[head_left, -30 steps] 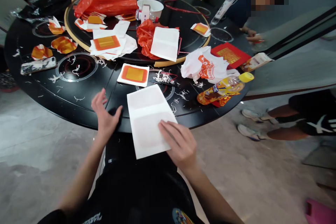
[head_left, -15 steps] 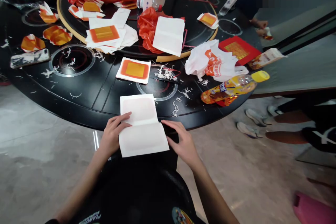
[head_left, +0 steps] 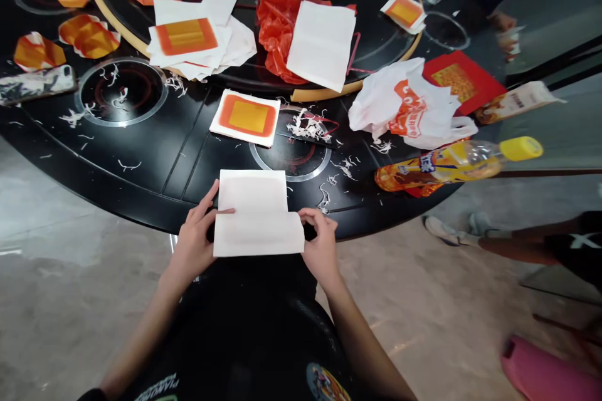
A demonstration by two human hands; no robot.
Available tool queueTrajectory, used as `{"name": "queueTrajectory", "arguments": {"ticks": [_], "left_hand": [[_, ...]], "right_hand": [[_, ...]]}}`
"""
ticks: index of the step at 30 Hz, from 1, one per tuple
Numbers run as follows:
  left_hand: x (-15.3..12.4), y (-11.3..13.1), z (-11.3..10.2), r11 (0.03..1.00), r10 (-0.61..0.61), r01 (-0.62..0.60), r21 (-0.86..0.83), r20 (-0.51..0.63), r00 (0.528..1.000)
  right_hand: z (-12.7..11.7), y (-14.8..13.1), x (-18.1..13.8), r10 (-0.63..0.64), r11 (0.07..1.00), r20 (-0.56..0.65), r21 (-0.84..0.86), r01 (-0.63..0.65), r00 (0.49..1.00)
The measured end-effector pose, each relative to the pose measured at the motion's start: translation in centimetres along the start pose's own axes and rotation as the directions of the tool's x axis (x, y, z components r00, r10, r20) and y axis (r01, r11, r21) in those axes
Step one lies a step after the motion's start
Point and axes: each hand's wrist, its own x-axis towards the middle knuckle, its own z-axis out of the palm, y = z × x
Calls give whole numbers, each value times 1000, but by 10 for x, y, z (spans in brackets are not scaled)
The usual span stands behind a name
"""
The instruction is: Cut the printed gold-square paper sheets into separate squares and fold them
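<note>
A white sheet of paper (head_left: 258, 235), creased across its middle, lies at the table's near edge with its near half raised toward me. My left hand (head_left: 195, 238) grips the sheet's left side, a fingertip resting on the paper by the crease. On the right side my right hand (head_left: 322, 241) pinches the edge of the near half between thumb and fingers. Just beyond lies a stack of white sheets with an orange and gold print (head_left: 247, 118). White paper shreds (head_left: 308, 125) are heaped to its right.
A yellow-capped bottle (head_left: 456, 163) lies at the right beside a white plastic bag (head_left: 409, 103) and a red envelope (head_left: 463, 81). Folded gold papers (head_left: 89, 36) and a phone (head_left: 37, 84) are at the left. More sheets (head_left: 188, 37) lie on the turntable. Another person's hand (head_left: 508, 34) shows far right.
The near half of the sheet has tilted up along the crease. My right hand has closed on its right edge. The view has shifted nearer to the table.
</note>
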Motion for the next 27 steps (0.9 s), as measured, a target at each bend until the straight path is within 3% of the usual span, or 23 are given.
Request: {"name": "queueTrajectory", "arguments": {"ticks": [3, 8, 12, 17, 21, 27], "left_hand": [[1, 1, 2, 999, -39, 39, -6, -23, 999], [5, 11, 6, 989, -135, 130, -63, -77, 988], [3, 16, 12, 988, -138, 124, -90, -165, 977], [1, 17, 15, 998, -51, 59, 30, -224, 973], [2, 19, 17, 984, -79, 113, 140, -232, 970], [3, 23, 17, 974, -129, 167, 156, -227, 965]], "right_hand": [[0, -2, -1, -27, 996, -19, -80, 25, 999], [0, -13, 3, -103, 987, 57, -114, 109, 993], [0, -15, 3, -152, 977, 71, -141, 161, 986], [0, -14, 2, -208, 960, 67, -178, 217, 976], [-2, -15, 1, -226, 951, 84, -198, 238, 971], [-3, -14, 0, -252, 941, 81, -211, 263, 964]]}}
